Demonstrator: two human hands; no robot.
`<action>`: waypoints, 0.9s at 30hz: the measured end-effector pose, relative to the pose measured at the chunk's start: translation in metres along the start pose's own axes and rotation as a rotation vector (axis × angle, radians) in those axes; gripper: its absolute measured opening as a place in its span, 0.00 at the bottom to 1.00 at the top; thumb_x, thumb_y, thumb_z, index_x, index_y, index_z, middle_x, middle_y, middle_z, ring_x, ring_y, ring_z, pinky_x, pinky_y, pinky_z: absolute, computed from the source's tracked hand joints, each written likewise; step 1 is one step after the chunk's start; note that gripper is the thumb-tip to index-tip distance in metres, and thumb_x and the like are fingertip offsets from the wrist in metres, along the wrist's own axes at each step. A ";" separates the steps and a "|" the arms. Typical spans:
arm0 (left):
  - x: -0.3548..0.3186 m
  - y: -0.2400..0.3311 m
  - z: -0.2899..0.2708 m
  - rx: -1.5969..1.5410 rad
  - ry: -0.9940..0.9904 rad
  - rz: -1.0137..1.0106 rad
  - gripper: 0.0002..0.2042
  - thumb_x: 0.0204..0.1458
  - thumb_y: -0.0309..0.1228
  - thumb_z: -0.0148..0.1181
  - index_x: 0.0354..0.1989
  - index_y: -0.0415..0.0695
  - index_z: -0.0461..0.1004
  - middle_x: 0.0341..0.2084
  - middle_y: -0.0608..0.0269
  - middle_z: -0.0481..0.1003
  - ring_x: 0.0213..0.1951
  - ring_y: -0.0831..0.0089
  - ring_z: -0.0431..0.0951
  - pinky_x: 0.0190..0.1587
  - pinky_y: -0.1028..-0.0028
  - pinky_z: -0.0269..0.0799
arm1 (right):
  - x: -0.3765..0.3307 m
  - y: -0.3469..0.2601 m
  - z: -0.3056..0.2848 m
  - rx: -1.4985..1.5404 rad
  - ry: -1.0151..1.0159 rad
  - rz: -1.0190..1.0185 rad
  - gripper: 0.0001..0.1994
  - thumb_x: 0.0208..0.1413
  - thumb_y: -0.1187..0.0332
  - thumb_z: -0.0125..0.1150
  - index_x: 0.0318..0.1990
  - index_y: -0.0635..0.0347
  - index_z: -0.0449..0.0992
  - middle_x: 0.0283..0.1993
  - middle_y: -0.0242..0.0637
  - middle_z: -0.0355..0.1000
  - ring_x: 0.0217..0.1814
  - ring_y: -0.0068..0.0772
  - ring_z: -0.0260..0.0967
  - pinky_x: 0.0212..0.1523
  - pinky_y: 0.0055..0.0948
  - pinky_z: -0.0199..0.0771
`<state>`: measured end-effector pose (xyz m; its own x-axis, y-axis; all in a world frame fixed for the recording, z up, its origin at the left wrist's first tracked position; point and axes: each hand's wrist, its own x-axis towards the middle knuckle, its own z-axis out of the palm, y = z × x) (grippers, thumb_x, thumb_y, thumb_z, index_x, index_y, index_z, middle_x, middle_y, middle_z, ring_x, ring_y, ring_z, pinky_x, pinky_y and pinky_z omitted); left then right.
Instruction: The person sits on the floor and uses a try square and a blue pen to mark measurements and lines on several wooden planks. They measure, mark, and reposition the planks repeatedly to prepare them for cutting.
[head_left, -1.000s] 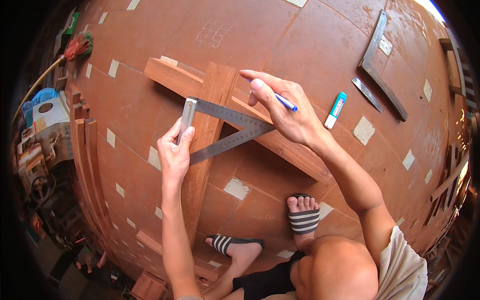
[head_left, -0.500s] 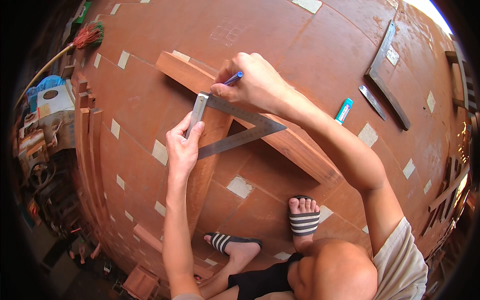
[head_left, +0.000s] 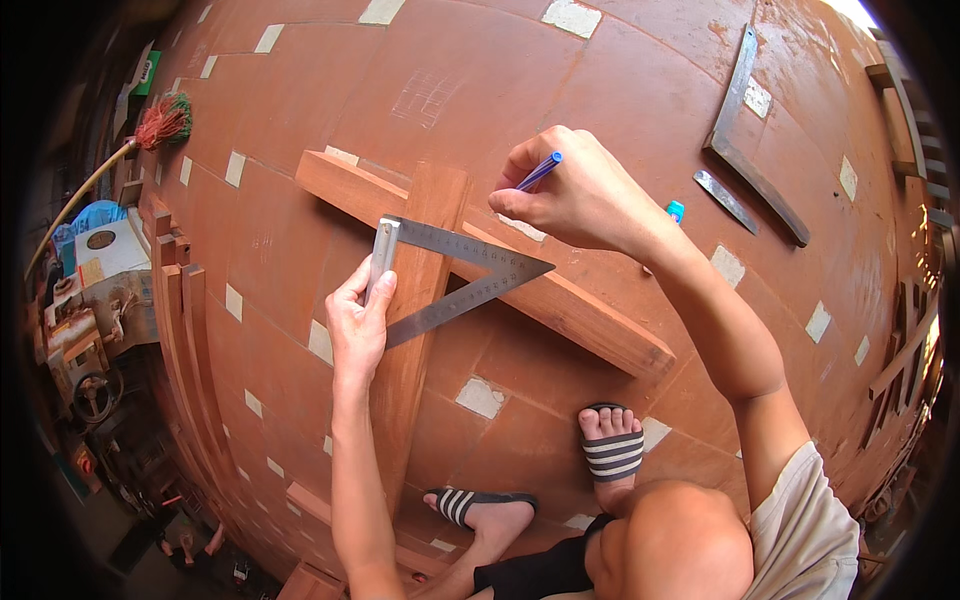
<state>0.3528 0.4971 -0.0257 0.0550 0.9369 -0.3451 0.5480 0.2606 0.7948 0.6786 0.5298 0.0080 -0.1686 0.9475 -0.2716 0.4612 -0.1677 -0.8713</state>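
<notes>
The left hand [head_left: 358, 320] grasps the handle [head_left: 384, 248] of a metal square [head_left: 505, 274], its thumb laid along the near end. The handle stands along the left edge of a board [head_left: 408, 385] just right of that hand. The square's two graduated limbs cross the board's upper face and meet in a point to the right, below the right hand [head_left: 575, 190]. The board runs from ahead of the left hand back past its forearm; it lies over a crosspiece [head_left: 580, 315], which slants from ahead of the left hand to below the right forearm.

The right hand, fingers bent, grips a blue pen [head_left: 540, 172]. The hand is apart from the square and the board; the pen's lower end is hidden by the fingers.

Just beside the right wrist is a teal item [head_left: 675, 211], partly covered by the forearm. Farther right of that hand lie a metal strip [head_left: 725, 200] and a dark L-shaped bar [head_left: 757, 175]. Well left of the left hand are long timbers [head_left: 180, 330] and, farther ahead, a broom [head_left: 162, 124].
</notes>
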 end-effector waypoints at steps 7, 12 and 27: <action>0.026 0.018 0.014 0.039 -0.019 -0.007 0.23 0.71 0.33 0.65 0.69 0.34 0.77 0.43 0.76 0.79 0.45 0.86 0.70 0.52 0.80 0.68 | 0.000 0.017 -0.015 0.071 0.087 0.032 0.13 0.59 0.67 0.69 0.39 0.72 0.88 0.34 0.55 0.86 0.38 0.46 0.87 0.47 0.40 0.87; 0.030 0.017 0.021 0.005 0.029 0.047 0.21 0.69 0.30 0.67 0.68 0.36 0.78 0.39 0.76 0.79 0.42 0.86 0.70 0.49 0.79 0.71 | 0.002 0.020 -0.018 0.101 0.098 0.053 0.13 0.59 0.67 0.69 0.39 0.72 0.88 0.34 0.54 0.86 0.38 0.46 0.87 0.46 0.40 0.87; 0.033 0.014 0.014 -0.038 -0.039 0.044 0.23 0.69 0.28 0.67 0.70 0.31 0.75 0.54 0.64 0.83 0.53 0.82 0.76 0.61 0.76 0.71 | 0.017 0.016 -0.016 0.130 0.099 0.024 0.13 0.57 0.65 0.71 0.39 0.69 0.89 0.33 0.56 0.85 0.38 0.48 0.88 0.47 0.41 0.88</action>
<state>0.3739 0.5286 -0.0328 0.1115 0.9381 -0.3280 0.5124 0.2285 0.8278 0.6973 0.5475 -0.0040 -0.0694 0.9638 -0.2575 0.3464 -0.2187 -0.9122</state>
